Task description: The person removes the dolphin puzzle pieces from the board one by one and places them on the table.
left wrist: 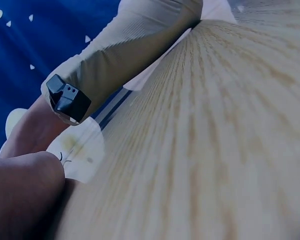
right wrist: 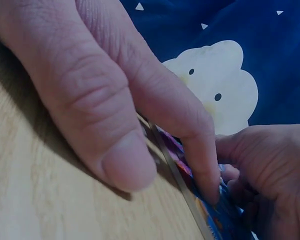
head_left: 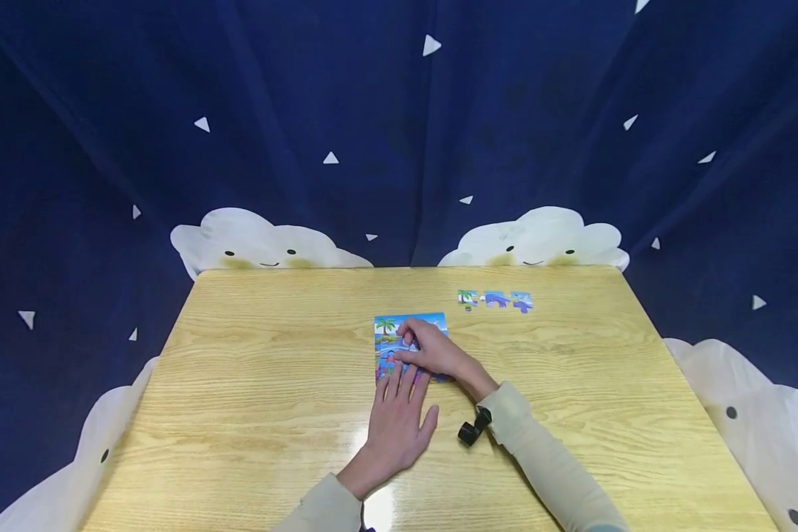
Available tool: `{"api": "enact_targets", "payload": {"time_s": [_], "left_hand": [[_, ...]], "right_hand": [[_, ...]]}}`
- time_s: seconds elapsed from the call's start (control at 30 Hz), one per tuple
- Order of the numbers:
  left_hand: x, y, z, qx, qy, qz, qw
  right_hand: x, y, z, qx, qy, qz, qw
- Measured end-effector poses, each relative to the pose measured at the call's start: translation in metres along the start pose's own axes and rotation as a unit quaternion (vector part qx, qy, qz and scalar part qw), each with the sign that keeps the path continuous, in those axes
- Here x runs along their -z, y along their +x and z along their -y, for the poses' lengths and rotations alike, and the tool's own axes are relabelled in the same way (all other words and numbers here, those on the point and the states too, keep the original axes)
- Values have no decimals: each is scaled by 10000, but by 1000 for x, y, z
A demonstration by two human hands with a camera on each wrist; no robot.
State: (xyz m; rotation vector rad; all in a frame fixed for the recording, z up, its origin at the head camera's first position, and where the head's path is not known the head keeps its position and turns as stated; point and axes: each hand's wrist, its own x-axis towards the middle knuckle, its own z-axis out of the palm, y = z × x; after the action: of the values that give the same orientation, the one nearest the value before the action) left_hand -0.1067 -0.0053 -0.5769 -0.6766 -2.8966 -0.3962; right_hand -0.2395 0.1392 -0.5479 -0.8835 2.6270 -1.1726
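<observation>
Nearest: beige ribbed fabric sleeves [head_left: 548,454] reach in over pale wood-grain bench [head_left: 259,355], w/ small black block-shaped device [head_left: 475,427] at R cuff. L hand [head_left: 399,428] lies back-up, grip relaxed, fingers straight, tips on near edge of bright blue square beach-pic jigsaw [head_left: 386,342]. Next out, R hand [head_left: 432,351] sits over jigsaw, fingers bent, thumb close to L fingertips; can't tell if its grip pinches a pc or just presses. Jigsaw lies abt midway btw bench's L + R edges, in from far edge; green palm at its far L corner. Beyond, nr far edge toward far R corner: 3 loose knobbed blue/purple jigsaw pcs [head_left: 495,298] in a row. Past far edge: navy fabric curtain [head_left: 386,96] w/ white triangles, smiling white clouds [head_left: 539,236].
</observation>
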Motion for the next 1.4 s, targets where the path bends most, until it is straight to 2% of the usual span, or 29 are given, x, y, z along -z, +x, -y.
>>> {"api": "enact_targets", "payload": {"time_s": [0.33,0.43,0.63,0.93,1.07,1.17,1.4], "left_hand": [[-4,0,1,-43,51,-121,9999],[-4,0,1,-24,42,-63,10000],[-3,0,1,-11,102,-15,9999],[-2,0,1,-58,91,-189,9998],[1,0,0,4,80,-4,10000],[0,0,0,1,41,25,10000],[-4,0,1,-91,11,-227,9997]], "right_hand": [[6,1,2,333,-780,238,9961],[8,1,2,460,-929,293,9942],[10,3,2,697,-1030,277,9918],[11,3,-1,701,-1181,263,9902],[13,3,4,696,-1203,352,9897],[14,1,7,631,-1208,485,9895],[14,1,2,715,-1292,484,9879]]}}
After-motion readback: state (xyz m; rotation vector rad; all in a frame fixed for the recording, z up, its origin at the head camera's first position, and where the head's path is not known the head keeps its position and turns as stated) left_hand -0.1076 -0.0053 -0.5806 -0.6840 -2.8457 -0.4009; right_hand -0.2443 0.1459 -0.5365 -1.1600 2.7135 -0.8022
